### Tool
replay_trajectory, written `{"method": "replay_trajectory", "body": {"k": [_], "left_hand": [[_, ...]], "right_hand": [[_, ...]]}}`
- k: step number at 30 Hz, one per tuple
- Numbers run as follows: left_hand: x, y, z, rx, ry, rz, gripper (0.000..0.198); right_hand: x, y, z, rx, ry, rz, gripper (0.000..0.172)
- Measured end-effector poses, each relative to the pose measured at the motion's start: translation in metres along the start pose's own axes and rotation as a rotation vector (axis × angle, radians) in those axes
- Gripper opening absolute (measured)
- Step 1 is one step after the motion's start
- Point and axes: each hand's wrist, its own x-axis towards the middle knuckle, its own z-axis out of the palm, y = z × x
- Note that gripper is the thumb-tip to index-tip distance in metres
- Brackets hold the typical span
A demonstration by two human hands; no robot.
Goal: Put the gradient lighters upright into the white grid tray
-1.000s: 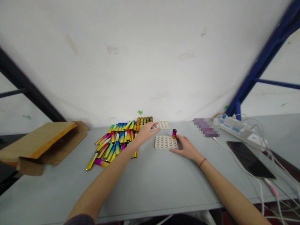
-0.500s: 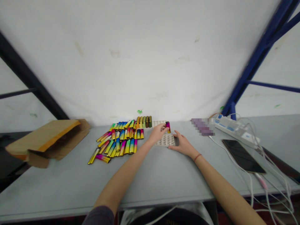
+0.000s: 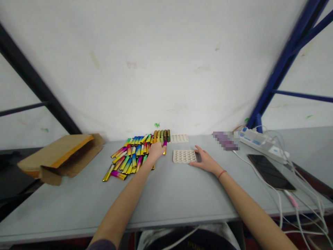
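My left hand [image 3: 156,150] is closed at the right edge of a pile of shiny gradient-coloured tubes [image 3: 127,166] that look like lighters. At its fingertips stands a magenta-and-gold tube [image 3: 164,148], which the fingers seem to hold; part of the grip is hidden. My right hand [image 3: 205,160] rests on the table with thumb and fingers spread around the right end of a white tray [image 3: 184,156] with rows of small hollows. Behind it lies a second white tray [image 3: 179,138]. Beside that, a block of upright gold-and-dark tubes [image 3: 161,135] stands in rows.
An open cardboard box [image 3: 59,152] lies at the left. To the right are a blurred purple object [image 3: 225,141], a black phone [image 3: 270,172], a white power strip [image 3: 262,144] and loose white cables [image 3: 279,205]. A wall rises behind the grey table [image 3: 182,194].
My left hand has moved left from above the trays to the pile's right edge, taking the magenta-and-gold tube along. My right hand stays around the near tray's end.
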Motion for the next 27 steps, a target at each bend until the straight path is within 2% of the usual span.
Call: {"method": "replay_trajectory", "body": {"k": [6, 8, 12, 14, 17, 21, 24, 27], "left_hand": [[-0.009, 0.009, 0.010, 0.138, 0.035, -0.052, 0.041], [-0.013, 0.010, 0.016, 0.163, 0.086, -0.050, 0.041], [-0.019, 0.010, 0.025, 0.210, 0.179, -0.027, 0.039], [-0.020, 0.010, 0.026, 0.224, 0.214, -0.009, 0.037], [-0.023, 0.010, 0.025, 0.230, 0.254, 0.029, 0.037], [-0.034, 0.014, 0.028, 0.204, 0.271, 0.231, 0.033], [-0.049, 0.021, 0.036, 0.121, 0.216, 0.439, 0.032], [-0.064, 0.029, 0.047, 0.022, 0.148, 0.566, 0.032]], "right_hand": [[-0.001, -0.003, -0.003, -0.030, -0.020, -0.005, 0.093], [-0.001, -0.005, -0.004, -0.057, -0.043, -0.032, 0.083], [-0.002, -0.006, -0.007, -0.119, -0.057, -0.110, 0.051], [-0.003, -0.004, -0.011, -0.172, -0.021, -0.107, 0.044], [-0.006, 0.001, -0.020, -0.281, 0.057, -0.028, 0.039], [-0.005, 0.009, -0.034, -0.437, 0.135, 0.145, 0.031], [0.000, 0.014, -0.041, -0.550, 0.176, 0.288, 0.030], [0.011, 0.019, -0.046, -0.623, 0.182, 0.394, 0.032]]}}
